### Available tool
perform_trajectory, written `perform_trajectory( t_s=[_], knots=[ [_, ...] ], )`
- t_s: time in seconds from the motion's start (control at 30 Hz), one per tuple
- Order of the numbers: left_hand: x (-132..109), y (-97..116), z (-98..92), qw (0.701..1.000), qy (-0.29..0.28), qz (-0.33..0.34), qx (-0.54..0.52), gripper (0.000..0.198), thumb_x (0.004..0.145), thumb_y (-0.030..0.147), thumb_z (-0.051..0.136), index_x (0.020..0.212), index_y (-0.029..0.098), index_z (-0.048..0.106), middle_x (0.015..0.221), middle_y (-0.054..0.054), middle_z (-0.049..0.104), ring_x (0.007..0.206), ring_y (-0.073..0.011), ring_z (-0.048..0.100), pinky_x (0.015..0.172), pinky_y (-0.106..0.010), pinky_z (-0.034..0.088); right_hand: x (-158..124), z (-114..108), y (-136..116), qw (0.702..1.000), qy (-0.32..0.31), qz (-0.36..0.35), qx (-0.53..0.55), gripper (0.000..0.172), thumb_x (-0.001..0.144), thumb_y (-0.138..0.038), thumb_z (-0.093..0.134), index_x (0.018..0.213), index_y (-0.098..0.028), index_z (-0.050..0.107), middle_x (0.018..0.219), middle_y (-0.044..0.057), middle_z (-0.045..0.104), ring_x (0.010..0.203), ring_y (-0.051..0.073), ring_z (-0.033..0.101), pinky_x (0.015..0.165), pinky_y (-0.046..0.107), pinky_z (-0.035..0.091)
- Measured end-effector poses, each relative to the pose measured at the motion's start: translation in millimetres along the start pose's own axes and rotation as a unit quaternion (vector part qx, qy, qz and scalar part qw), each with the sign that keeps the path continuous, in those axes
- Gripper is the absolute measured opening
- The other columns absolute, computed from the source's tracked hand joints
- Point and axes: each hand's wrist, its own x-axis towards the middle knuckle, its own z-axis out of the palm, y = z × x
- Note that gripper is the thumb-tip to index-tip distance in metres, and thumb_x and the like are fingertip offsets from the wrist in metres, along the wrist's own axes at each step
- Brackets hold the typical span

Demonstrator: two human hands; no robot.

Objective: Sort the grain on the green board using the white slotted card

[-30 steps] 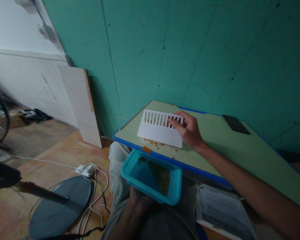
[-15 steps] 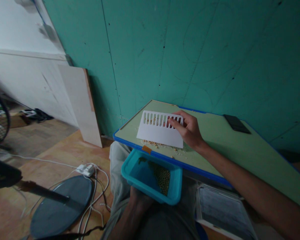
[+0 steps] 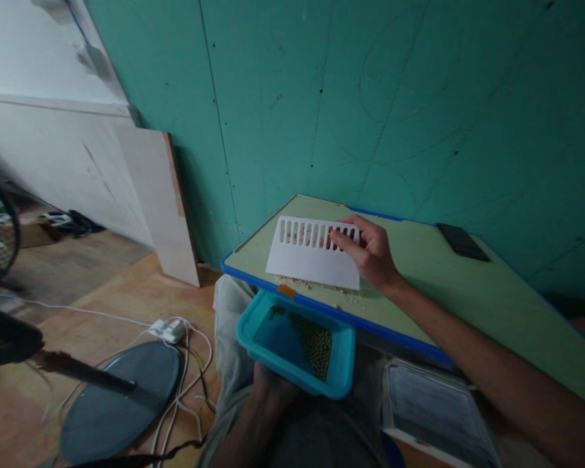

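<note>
Scraper (image 3: 312, 263) edged nearer, right hand (image 3: 365, 250) gripping it, left (image 3: 273, 385) holding tub (image 3: 259, 336), wall markings (image 3: 379, 146) illegible.

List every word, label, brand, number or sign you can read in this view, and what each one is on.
No word, brand, number or sign is readable.
Green wall: faint rows of small marks, too faint to read.
Dark fan housing: possible lettering, too dark and blurred to read.
White slotted plate, blue tub, dark flat object: no lettering visible.
</note>
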Motion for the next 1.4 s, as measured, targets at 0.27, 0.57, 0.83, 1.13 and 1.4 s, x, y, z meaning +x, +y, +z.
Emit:
perform_trajectory(
  t_s=[0.27, 0.57, 0.83, 1.13, 1.4],
  knots=[
    [9, -4, 19.5, 0.999, -0.028, 0.003, 0.031, 0.052, 0.122, 0.051, 0.055, 0.121, 0.023, 0.099, 0.120, -0.011, 0.100, 0.127, -0.0316, 0.092, 0.139, -0.050, 0.057, -1, 0, -3, 1.000, -0.021, 0.005, 0.017, 0.041, 0.084, -0.061, 0.098, 0.093, -0.026, 0.078, 0.076, -0.001, 0.075, 0.067, 0.018, 0.063, 0.063, 0.033, 0.046],
    [-4, 1, -14.3, 0.999, 0.025, 0.000, -0.021, 0.033, 0.114, 0.035, 0.070, 0.118, 0.024, 0.100, 0.126, -0.008, 0.099, 0.112, -0.0280, 0.095, 0.127, -0.041, 0.067, 5, -2, 4, 0.999, 0.036, 0.000, 0.009, 0.037, 0.082, -0.060, 0.094, 0.091, -0.028, 0.077, 0.077, 0.000, 0.079, 0.069, 0.021, 0.067, 0.066, 0.035, 0.052],
    [-8, 2, -17.6, 0.997, 0.060, 0.004, -0.047, 0.041, 0.116, 0.029, 0.062, 0.102, 0.023, 0.100, 0.116, -0.010, 0.100, 0.109, -0.0285, 0.096, 0.105, -0.037, 0.075, 8, -8, 1, 0.998, 0.059, -0.007, -0.017, 0.032, 0.084, -0.057, 0.090, 0.090, -0.029, 0.075, 0.079, 0.001, 0.081, 0.071, 0.023, 0.069, 0.066, 0.036, 0.051],
    [-9, 2, -19.9, 0.998, 0.057, 0.007, -0.025, 0.043, 0.119, 0.037, 0.060, 0.120, 0.021, 0.100, 0.128, -0.011, 0.099, 0.117, -0.0309, 0.095, 0.127, -0.045, 0.066, 10, -11, 3, 0.999, 0.049, -0.002, -0.015, 0.031, 0.080, -0.055, 0.090, 0.087, -0.029, 0.075, 0.075, 0.001, 0.080, 0.065, 0.021, 0.069, 0.063, 0.035, 0.050],
    [-8, 1, -21.6, 0.999, 0.011, 0.013, -0.050, 0.044, 0.122, 0.034, 0.058, 0.121, 0.020, 0.100, 0.131, -0.008, 0.097, 0.129, -0.0231, 0.093, 0.123, -0.030, 0.067, 9, -11, -1, 0.999, 0.046, 0.006, -0.007, 0.032, 0.077, -0.054, 0.093, 0.086, -0.029, 0.076, 0.073, 0.000, 0.078, 0.064, 0.021, 0.068, 0.061, 0.035, 0.050]
  ],
)
